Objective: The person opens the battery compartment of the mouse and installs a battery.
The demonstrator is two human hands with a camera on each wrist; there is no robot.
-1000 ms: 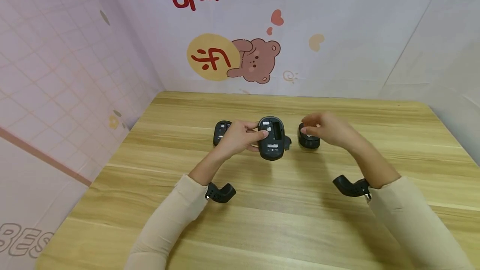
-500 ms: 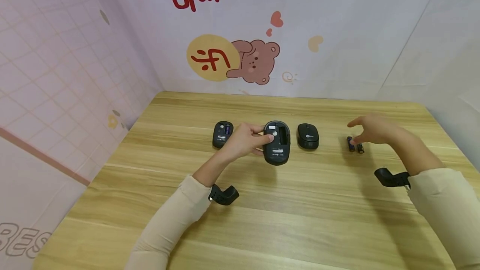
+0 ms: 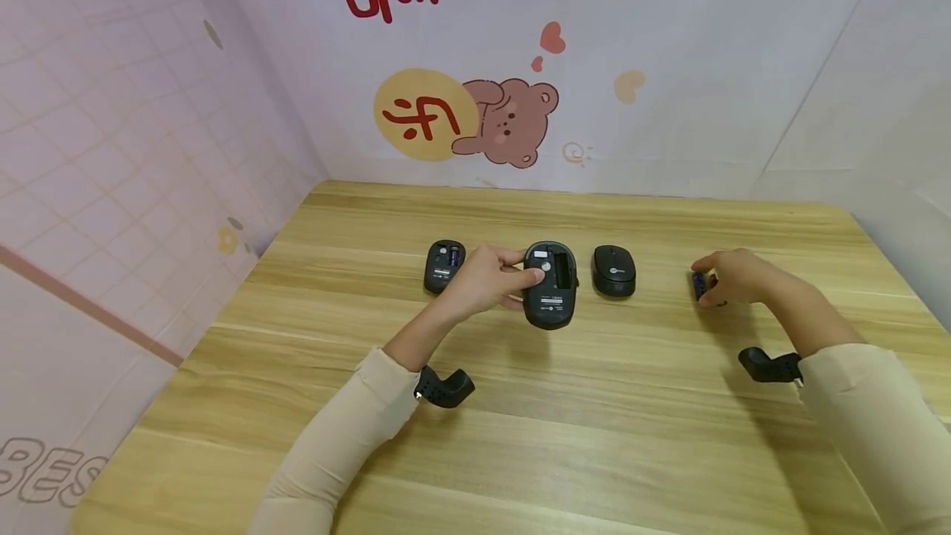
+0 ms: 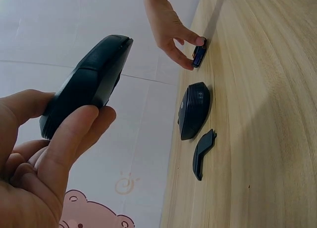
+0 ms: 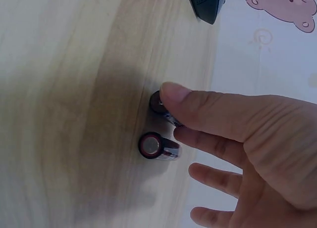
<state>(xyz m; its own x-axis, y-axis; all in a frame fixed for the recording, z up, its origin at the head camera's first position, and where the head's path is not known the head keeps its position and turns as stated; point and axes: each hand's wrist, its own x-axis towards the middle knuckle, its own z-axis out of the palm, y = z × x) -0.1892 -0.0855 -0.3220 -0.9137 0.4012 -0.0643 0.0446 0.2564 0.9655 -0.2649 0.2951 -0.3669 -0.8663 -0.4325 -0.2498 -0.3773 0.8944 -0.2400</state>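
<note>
My left hand (image 3: pixel 481 281) holds a black computer mouse (image 3: pixel 550 304) above the table, underside towards the head view. An unfilled battery slot (image 3: pixel 562 271) shows in that underside. At the right, my right hand (image 3: pixel 735 277) has its thumb and forefinger at the two ends of a dark blue battery (image 3: pixel 699 286), pinching it at the tabletop. A second battery (image 5: pixel 158 146) lies close beside it; the hand partly covers it in the head view. In the left wrist view, a thin curved black cover (image 4: pixel 202 151) lies on the table.
Another black mouse (image 3: pixel 614 271) stands upright between the hands. Left of the left hand, a third mouse (image 3: pixel 443 267) lies underside up with a purple battery (image 3: pixel 454 256) in its slot. A printed wall sheet (image 3: pixel 669 106) rises behind the wooden table (image 3: pixel 535 436).
My right hand has moved right from the upright mouse to the batteries, then down, closing its thumb and forefinger on one. The left hand has shifted the held mouse slightly right.
</note>
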